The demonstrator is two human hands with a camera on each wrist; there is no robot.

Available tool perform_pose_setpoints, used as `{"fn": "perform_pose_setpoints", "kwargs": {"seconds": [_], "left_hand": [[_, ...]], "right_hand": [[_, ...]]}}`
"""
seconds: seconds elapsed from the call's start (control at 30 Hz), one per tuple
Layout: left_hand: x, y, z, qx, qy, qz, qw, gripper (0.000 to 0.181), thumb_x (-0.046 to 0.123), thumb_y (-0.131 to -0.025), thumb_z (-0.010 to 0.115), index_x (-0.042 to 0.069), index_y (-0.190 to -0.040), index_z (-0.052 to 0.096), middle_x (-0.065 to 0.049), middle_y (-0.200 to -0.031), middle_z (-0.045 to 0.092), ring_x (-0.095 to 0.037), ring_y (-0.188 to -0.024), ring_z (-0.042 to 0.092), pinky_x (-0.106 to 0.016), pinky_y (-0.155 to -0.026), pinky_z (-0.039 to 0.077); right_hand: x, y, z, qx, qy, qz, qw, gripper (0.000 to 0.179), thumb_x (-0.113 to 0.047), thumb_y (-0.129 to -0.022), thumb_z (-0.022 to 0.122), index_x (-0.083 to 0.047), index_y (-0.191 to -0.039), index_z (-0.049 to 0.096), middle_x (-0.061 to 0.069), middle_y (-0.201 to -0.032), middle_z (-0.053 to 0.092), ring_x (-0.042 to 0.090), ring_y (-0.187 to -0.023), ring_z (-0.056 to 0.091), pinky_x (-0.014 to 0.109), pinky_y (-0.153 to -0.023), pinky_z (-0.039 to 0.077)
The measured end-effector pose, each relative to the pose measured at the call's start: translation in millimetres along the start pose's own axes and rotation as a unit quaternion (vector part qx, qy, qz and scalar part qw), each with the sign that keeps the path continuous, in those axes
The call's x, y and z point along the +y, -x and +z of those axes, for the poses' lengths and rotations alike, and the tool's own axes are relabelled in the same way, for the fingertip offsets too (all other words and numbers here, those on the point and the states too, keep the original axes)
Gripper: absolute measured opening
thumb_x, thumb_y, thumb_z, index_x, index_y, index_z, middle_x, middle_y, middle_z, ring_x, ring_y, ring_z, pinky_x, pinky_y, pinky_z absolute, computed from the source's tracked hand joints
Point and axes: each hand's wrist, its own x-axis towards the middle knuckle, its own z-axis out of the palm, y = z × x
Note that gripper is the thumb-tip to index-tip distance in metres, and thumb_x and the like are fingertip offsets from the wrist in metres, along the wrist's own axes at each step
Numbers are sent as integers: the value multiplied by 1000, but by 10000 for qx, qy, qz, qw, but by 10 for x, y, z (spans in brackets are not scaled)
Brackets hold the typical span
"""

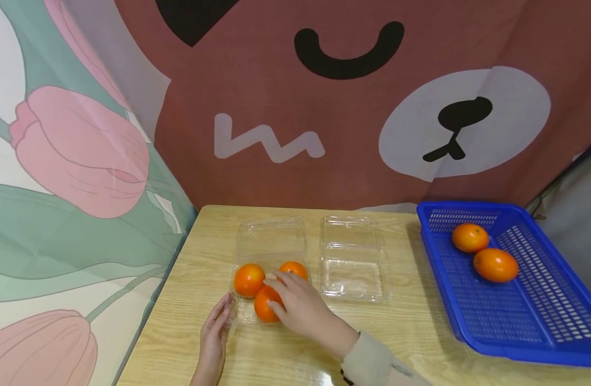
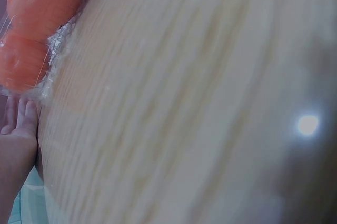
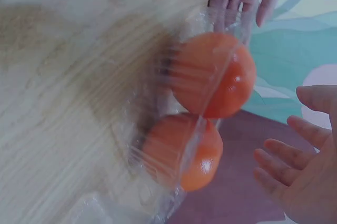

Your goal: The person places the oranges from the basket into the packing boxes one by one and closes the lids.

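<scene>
Three oranges, one at the left, another at the front and a third at the back right, sit in an open clear plastic clamshell box. Its lid lies folded back. My left hand stands at the box's left wall, fingers straight and right at the rim. Over the front and back-right oranges is my right hand, partly covering them in the head view. In the right wrist view the right hand's spread fingers show a gap from the oranges.
A second open clear box lies just to the right, with no fruit in it. Further right, a blue plastic basket holds two oranges. Printed cloth hangs behind the wooden table.
</scene>
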Motion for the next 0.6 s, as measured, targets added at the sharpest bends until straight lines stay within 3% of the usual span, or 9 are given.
{"fn": "perform_pose_setpoints", "kwargs": {"seconds": [0.33,0.6], "left_hand": [[5,2,-1,9,18,-34,10000,50,24,-104,53,5,-149,43,22,-129,59,9,-117,52,-16,-92,41],[-17,-3,-11,-72,194,223,9995,44,18,-104,53,5,-146,48,20,-127,62,6,-118,54,-15,-93,42]], "right_hand": [[121,81,-198,441,-123,-70,9989,42,-29,-96,66,-9,-133,60,12,-141,53,31,-132,48,50,-108,37],[233,88,-257,503,-339,303,9977,42,-28,-96,67,-10,-133,60,12,-143,52,32,-132,48,51,-108,37]]}}
